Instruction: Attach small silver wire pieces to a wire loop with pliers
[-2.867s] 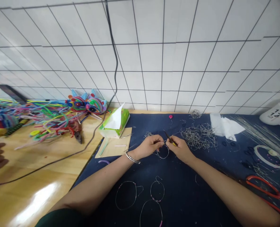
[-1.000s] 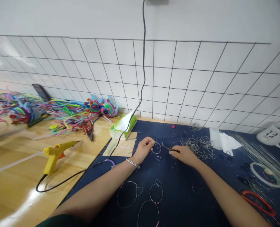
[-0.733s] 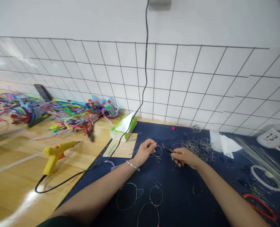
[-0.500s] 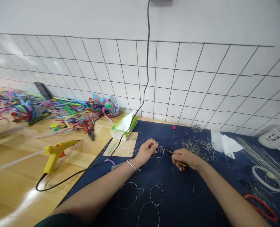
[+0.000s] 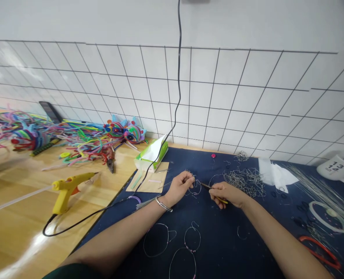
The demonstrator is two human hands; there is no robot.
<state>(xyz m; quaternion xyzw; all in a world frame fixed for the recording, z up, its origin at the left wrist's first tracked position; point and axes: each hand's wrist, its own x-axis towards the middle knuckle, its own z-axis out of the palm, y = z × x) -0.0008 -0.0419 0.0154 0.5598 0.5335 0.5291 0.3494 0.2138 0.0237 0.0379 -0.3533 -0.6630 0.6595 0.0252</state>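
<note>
My left hand [image 5: 180, 187] is closed in a pinch on a thin wire ring [image 5: 195, 189] held just above the dark blue mat [image 5: 218, 240]. A silver bracelet sits on that wrist. My right hand [image 5: 224, 192] is closed on small yellow-handled pliers [image 5: 215, 191], whose dark tips point left at the ring, close to it. Three finished wire hoops with pink beads [image 5: 176, 242] lie on the mat nearer to me, between my forearms.
A heap of bent wire pieces [image 5: 243, 179] lies beyond my right hand, white tissue [image 5: 272, 173] and a numbered white mug [image 5: 337, 167] farther right. Red-handled scissors [image 5: 320, 251] lie at the right. A tissue pack [image 5: 151, 154], yellow glue gun [image 5: 69, 188] and coloured pipe cleaners [image 5: 73, 141] occupy the wooden table.
The view tilted up and a glue gun came into sight on the left. My hands parted a little, then the pliers came back close to the ring in my left hand.
</note>
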